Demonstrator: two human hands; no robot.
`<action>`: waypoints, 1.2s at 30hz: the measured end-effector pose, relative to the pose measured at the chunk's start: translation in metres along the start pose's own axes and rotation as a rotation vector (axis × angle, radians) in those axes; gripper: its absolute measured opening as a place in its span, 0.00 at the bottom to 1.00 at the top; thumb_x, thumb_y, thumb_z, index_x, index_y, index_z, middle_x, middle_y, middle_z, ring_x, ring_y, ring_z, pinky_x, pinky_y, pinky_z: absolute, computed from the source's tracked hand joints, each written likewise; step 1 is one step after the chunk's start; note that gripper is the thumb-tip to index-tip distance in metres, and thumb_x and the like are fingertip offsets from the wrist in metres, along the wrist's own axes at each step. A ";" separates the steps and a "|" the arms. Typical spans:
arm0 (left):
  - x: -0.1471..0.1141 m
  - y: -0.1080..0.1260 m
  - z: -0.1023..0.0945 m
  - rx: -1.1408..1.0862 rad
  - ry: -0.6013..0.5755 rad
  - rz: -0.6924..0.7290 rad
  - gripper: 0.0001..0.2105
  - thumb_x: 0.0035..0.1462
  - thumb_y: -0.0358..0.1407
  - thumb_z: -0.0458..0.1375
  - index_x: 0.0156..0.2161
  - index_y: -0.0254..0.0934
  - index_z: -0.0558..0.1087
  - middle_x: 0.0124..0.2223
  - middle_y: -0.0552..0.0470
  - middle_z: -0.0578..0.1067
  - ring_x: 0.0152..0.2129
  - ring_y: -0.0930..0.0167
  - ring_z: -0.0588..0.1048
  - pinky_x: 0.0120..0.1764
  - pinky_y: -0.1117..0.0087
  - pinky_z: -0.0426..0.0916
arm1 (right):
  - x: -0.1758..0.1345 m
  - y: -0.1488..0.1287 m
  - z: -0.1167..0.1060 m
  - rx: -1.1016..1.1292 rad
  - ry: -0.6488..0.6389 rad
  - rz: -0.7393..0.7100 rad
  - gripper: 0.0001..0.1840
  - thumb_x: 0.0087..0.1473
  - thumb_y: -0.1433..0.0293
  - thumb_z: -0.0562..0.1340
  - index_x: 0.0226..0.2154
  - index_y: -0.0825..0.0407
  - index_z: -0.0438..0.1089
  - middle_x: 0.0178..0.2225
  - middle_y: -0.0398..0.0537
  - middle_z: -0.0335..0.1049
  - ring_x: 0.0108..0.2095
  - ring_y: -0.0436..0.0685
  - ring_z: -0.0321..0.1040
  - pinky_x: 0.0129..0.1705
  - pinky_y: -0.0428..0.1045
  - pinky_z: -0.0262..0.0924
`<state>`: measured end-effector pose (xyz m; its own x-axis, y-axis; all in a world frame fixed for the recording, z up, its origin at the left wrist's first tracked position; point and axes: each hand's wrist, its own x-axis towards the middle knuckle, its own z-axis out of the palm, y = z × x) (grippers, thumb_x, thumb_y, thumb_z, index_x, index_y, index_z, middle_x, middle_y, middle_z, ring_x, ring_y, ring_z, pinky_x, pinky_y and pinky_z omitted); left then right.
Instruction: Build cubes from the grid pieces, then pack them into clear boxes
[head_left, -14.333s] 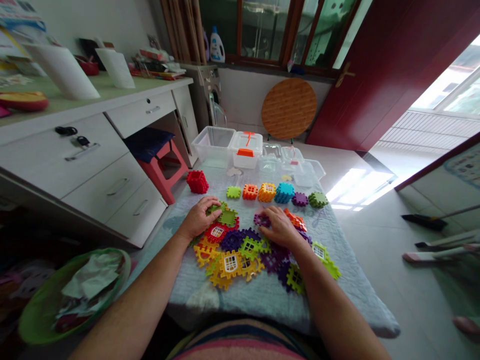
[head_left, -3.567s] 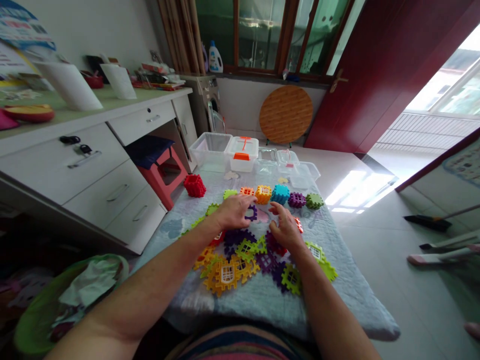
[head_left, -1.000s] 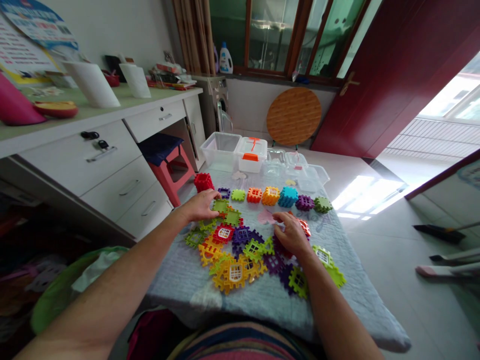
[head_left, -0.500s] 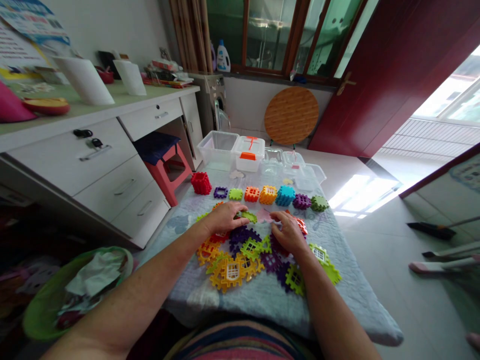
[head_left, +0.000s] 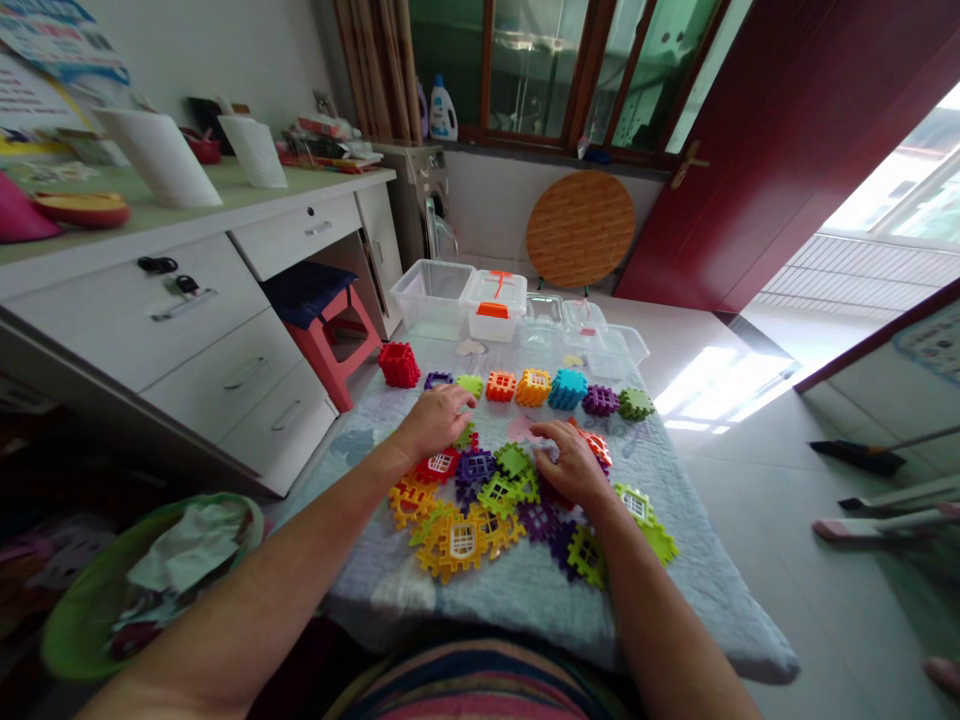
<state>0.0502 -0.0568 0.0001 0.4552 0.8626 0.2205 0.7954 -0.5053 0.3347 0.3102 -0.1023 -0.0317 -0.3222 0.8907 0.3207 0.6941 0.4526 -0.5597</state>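
My left hand hovers over the back left of a heap of plastic interlocking tiles, fingers apart and holding nothing. Partly under it are a green tile and a red window tile. My right hand is on the heap's right side, fingers bent but apart, close to an orange-red tile and over purple ones it partly hides. Between the hands lie a green tile and a dark purple tile. Yellow tiles spread nearest me.
Behind the heap runs a row of sorted stacks: red, orange, yellow, blue, purple and green. Clear plastic boxes stand at the table's far end. A green basket is at lower left.
My left hand has let go of a green tile, now lying on the heap, and moved left. My right hand stays nearly in place.
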 end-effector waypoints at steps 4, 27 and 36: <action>-0.017 -0.023 -0.011 0.034 -0.065 -0.047 0.10 0.55 0.32 0.55 0.43 0.36 0.74 0.45 0.45 0.76 0.44 0.63 0.72 0.51 0.62 0.65 | -0.001 -0.008 0.000 0.012 -0.100 -0.096 0.22 0.48 0.73 0.61 0.48 0.50 0.70 0.48 0.51 0.73 0.49 0.61 0.64 0.54 0.58 0.59; 0.003 0.006 -0.007 -0.263 0.133 -0.025 0.05 0.48 0.27 0.55 0.31 0.37 0.71 0.35 0.51 0.75 0.36 0.67 0.73 0.44 0.67 0.66 | 0.011 0.004 0.003 0.097 0.221 0.070 0.02 0.52 0.72 0.58 0.29 0.49 0.66 0.32 0.45 0.68 0.37 0.56 0.64 0.43 0.51 0.60; 0.014 0.012 0.021 0.009 -0.201 0.084 0.16 0.42 0.21 0.55 0.37 0.37 0.71 0.41 0.47 0.73 0.42 0.64 0.70 0.48 0.65 0.65 | 0.003 0.008 -0.005 -0.158 -0.055 -0.024 0.15 0.42 0.80 0.56 0.34 0.49 0.68 0.36 0.48 0.67 0.41 0.59 0.62 0.45 0.53 0.58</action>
<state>0.0747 -0.0499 -0.0120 0.5897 0.8054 0.0600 0.7545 -0.5759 0.3148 0.3175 -0.0959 -0.0315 -0.3717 0.8827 0.2874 0.7773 0.4653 -0.4235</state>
